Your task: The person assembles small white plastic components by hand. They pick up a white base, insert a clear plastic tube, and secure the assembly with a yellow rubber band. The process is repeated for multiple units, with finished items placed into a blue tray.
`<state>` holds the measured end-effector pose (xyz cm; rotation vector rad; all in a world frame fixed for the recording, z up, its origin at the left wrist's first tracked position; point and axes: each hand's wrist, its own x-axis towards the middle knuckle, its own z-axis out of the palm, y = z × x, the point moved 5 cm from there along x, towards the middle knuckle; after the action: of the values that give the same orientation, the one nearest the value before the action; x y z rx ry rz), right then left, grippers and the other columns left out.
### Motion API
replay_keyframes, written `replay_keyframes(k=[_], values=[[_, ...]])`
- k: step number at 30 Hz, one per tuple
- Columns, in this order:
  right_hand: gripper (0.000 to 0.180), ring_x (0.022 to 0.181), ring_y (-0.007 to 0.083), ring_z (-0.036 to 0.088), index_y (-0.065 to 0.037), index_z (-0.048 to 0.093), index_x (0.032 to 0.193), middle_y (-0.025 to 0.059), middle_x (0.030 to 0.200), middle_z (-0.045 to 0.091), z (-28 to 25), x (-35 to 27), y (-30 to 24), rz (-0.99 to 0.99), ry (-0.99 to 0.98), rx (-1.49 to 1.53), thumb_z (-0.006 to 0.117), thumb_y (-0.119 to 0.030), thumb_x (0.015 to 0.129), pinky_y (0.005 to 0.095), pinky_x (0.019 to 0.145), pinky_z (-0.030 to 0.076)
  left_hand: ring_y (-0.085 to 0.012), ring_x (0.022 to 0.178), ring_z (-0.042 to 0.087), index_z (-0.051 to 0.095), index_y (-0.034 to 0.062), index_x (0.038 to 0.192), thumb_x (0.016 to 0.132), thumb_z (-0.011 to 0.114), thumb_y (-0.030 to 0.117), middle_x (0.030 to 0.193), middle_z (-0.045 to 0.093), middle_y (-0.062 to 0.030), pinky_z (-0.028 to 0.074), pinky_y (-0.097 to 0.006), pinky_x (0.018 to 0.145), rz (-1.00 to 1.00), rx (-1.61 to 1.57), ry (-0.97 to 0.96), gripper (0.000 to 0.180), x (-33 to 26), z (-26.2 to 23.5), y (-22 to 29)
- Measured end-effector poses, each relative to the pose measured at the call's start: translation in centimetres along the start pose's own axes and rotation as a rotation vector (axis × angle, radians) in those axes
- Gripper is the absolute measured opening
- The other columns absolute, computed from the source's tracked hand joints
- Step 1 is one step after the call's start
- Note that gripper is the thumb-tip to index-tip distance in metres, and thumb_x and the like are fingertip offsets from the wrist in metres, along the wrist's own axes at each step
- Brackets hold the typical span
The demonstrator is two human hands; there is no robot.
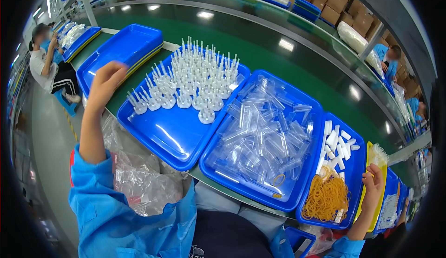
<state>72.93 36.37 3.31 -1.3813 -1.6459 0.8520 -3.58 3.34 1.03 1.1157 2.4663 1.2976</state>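
Currently, both hands are raised at opposite ends of a row of trays on the green tabletop (260,49). The left hand (105,85) is in front of the stacked blue trays (127,44); its fingers are loosely bent and blurred, with no part visible in them. Contact with the stack cannot be confirmed. The right hand (371,183) is in front of the yellow tray (382,194), its fingers half curled, apart and without a visible load. Whether it touches that tray cannot be determined.

Between the hands, the parts are arranged as follows. The first blue tray (162,139) contains white pronged pieces (200,79), prongs mostly upward, grouped toward its far side; the near section is bare. Immediately to its right, the second blue tray (289,202) contains clear tubes (260,132), piled in mixed directions, with one loose band (278,180) near the lower edge. Next, the narrower blue tray (357,165) contains white cylinders (341,146) mainly at the far end and a heap of amber rubber bands (326,197) at the near end. Clear plastic bags (148,183) are located below the first blue tray, beside the left sleeve (100,197).
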Motion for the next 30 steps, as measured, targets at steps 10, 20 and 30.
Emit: replay_keyframes(k=[10,20,30], values=[[0.021,0.083,0.0144,0.063,-0.002,0.067,0.101,0.0067,0.093,0.064,8.0,-2.2,-4.7,-0.297,-0.203,-0.235,0.068,-0.002,0.081,0.0268,0.07,0.05,-0.0233,0.079,0.053,0.06,0.0027,0.1,0.068,0.08,0.017,0.088,0.059,-0.0094,0.044,-0.036,0.073,0.204,0.429,0.179,0.04,-5.3,6.9,0.1],[0.017,0.073,0.0253,0.065,-0.002,0.064,0.086,0.0128,0.085,0.065,9.8,1.7,-1.5,-0.314,-0.121,-0.764,0.073,-0.009,0.073,0.0352,0.066,0.052,-0.006,0.083,0.053,0.048,0.0032,0.107,0.086,0.06,-0.008,0.098,0.054,-0.0032,0.043,-0.019,0.072,0.137,-0.143,0.152,0.027,-5.9,7.3,3.1],[0.014,0.077,0.0125,0.062,-0.003,0.057,0.078,0.006,0.083,0.064,8.9,-1.4,-5.5,-0.154,-0.135,-0.048,0.066,0.006,0.074,0.0246,0.067,0.048,-0.0174,0.09,0.065,0.055,-0.0007,0.109,0.067,0.078,-0.004,0.104,0.064,-0.0126,0.052,-0.026,0.076,0.332,-0.656,-0.201,0.048,-15.7,18.5,21.9]])
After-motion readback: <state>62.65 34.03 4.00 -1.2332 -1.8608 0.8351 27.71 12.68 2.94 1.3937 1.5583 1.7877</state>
